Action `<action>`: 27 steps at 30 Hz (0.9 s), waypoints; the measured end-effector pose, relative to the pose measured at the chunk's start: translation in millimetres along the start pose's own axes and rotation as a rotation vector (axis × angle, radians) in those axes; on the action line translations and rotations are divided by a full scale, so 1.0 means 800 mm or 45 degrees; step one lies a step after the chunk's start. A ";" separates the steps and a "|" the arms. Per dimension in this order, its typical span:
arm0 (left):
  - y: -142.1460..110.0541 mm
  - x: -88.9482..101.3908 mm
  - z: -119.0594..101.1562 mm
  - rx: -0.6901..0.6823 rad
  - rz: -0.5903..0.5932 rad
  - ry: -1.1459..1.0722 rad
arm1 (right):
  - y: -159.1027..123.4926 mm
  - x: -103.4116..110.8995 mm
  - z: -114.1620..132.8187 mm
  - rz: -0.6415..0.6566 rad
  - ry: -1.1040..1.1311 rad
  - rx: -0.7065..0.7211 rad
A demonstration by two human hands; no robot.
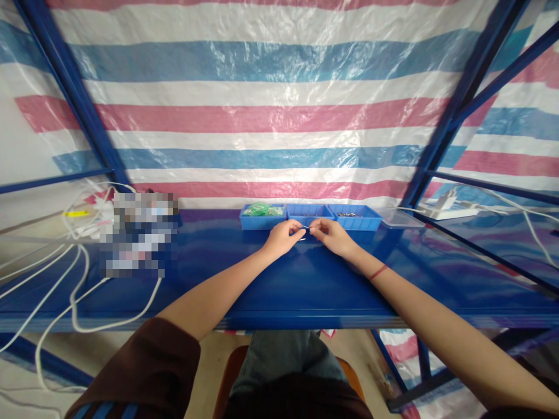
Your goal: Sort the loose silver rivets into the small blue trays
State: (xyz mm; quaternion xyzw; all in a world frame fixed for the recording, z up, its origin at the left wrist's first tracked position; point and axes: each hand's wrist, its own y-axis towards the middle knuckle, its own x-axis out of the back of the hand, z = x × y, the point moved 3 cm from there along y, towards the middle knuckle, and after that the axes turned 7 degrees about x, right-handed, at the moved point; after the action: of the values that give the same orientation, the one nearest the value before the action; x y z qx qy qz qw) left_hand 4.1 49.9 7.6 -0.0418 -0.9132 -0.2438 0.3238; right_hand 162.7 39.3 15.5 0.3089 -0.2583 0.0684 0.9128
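Observation:
My left hand [286, 234] and my right hand [331, 234] meet above the blue table, just in front of the bins. Their fingertips pinch the two ends of a small, thin, light-coloured piece [307, 227], too small to name. Under it, a short whitish bit [301, 239] shows near the left fingertips. Behind the hands stand three blue bins in a row. Green-and-clear plastic packets [262, 209] fill the left bin [262, 223]. The middle bin [309, 209] is partly hidden by my hands. Small metallic parts [349, 215] lie in the right bin [358, 223].
A clear plastic lid [402, 219] lies right of the bins, with a white power strip [449, 206] beyond it. White cables [75, 291] loop over the table's left side, beside a blurred-out patch. Blue metal posts [454, 116] and a striped tarp [262, 116] enclose the table [279, 285].

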 end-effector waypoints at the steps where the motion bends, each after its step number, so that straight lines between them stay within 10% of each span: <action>1: 0.001 0.001 0.000 0.017 -0.026 -0.102 | 0.001 0.000 0.000 -0.017 0.113 -0.018; 23: -0.008 0.011 -0.024 -0.186 -0.128 -0.302 | -0.006 -0.012 0.018 0.151 0.545 -0.148; 27: -0.006 0.011 -0.022 -0.223 -0.163 -0.268 | -0.004 -0.004 0.016 -0.054 0.417 -0.073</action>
State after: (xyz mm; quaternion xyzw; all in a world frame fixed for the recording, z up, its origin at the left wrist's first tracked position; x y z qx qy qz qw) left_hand 6.3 36.6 22.7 -0.0367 -0.9182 -0.3368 0.2051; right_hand 155.4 29.7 20.8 0.2730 -0.1012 0.0912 0.9523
